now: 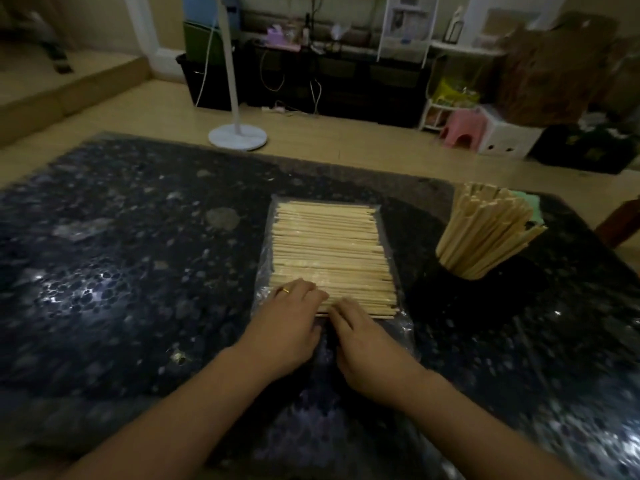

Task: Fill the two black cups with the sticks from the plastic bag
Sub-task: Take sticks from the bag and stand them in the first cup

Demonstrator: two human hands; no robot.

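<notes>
A: Which step is she on?

B: Getting sticks out of the plastic bag [403, 336], I'd judge. The bag lies flat on the dark speckled counter [121, 265], and the sticks [329, 251] lie in it side by side in a neat layer, running left to right.

A: And the hands?

B: Both are at the near edge of the layer. The left hand [287, 327], with a ring on one finger, rests its fingers on top of the nearest sticks. The right hand [363, 344] sits just beside it, fingertips curled down at the same edge. Whether either grip has actually closed on any sticks, I cannot tell; the fingertips are hidden.

A: What about the cups?

B: One black cup [485, 292] stands to the right of the bag, already crammed with upright sticks fanning outward. It is so dark it nearly melts into the counter. The second cup I cannot find in view.

A: So what does the next move call for?

B: Probably gathering a bunch from the near edge, pinching it firmly so it stays together, lifting it clear of the plastic, then locating the other cup, since this one looks full.
</notes>
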